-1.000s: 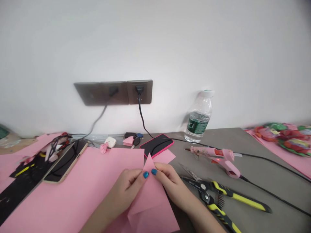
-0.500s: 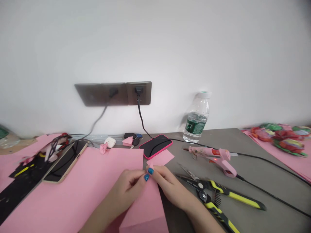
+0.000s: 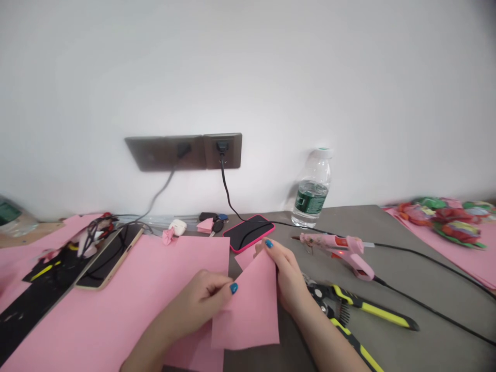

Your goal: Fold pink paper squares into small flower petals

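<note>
Between my hands is a piece of pink paper [image 3: 253,305], raised at its upper corner and hanging toward me. My right hand [image 3: 284,268] pinches that top corner, thumb in front. Lower down, my left hand [image 3: 205,297] grips the paper's left edge between thumb and fingers. Beneath my left arm lies a large pink sheet [image 3: 163,268]. Behind my right hand a smaller pink piece [image 3: 243,258] shows in part, near a phone with a pink case [image 3: 250,232].
Right of my hands lie wire strippers with yellow-black handles [image 3: 372,310] and a pink glue gun [image 3: 333,245] with its cord. A water bottle [image 3: 312,194] stands by the wall. Another phone [image 3: 110,258] rests at left. Colourful paper flowers [image 3: 449,219] sit far right.
My right hand has moved up and right with the paper's corner, away from my left hand. The hands were together at one pinched point; now the paper is spread between them.
</note>
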The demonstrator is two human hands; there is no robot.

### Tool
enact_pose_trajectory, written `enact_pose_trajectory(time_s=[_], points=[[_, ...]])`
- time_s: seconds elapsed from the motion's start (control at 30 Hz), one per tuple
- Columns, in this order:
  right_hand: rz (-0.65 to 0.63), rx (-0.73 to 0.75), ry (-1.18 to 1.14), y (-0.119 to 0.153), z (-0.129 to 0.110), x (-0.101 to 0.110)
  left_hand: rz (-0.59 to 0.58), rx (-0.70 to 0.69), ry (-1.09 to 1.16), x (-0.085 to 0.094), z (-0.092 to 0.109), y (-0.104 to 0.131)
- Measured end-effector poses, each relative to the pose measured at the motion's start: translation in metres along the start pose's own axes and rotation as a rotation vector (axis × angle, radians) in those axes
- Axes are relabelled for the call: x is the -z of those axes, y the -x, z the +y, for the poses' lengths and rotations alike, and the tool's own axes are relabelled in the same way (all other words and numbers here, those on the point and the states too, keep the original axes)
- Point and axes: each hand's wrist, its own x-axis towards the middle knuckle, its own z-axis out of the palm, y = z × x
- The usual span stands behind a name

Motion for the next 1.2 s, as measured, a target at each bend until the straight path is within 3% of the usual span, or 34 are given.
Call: enact_pose_trajectory(time_s=[0.17,0.33,0.53,0.6,0.7,0.83,0.97,1.07,1.13,1.2], points=[[0.118,-0.111,-0.243,-0.002,-0.005,-0.003,0.032,-0.005,-0.040,0.007,-0.004,0.001],[0.078,-0.158,-0.249,-0.004,0.000,-0.006,0.093,-0.010,-0.111,0.013,-0.007,-0.002],[-0.155,0.015,0.094,-0.006,0.004,-0.005,0.377,-0.003,-0.152,0.017,-0.011,-0.005],[-0.128,0.097,0.170,-0.006,0.004,-0.006,0.441,0.010,-0.161,0.016,-0.013,-0.004],[-0.042,0.206,0.207,-0.006,0.006,-0.008,0.418,0.084,-0.138,0.017,-0.018,-0.002],[0.097,0.211,0.105,-0.006,0.009,-0.008,0.478,0.107,-0.109,0.022,-0.021,0.000],[-0.054,0.172,0.118,-0.003,0.008,-0.012,0.634,0.028,-0.027,0.020,-0.015,-0.003],[-0.161,0.155,0.217,0.001,0.010,-0.017,0.595,0.031,0.088,0.011,-0.009,-0.007],[-0.169,0.112,0.243,0.003,0.012,-0.018,0.524,0.038,0.086,0.003,-0.007,-0.009],[-0.157,0.059,0.223,0.004,0.014,-0.019,0.535,0.039,0.015,-0.004,-0.007,-0.010]])
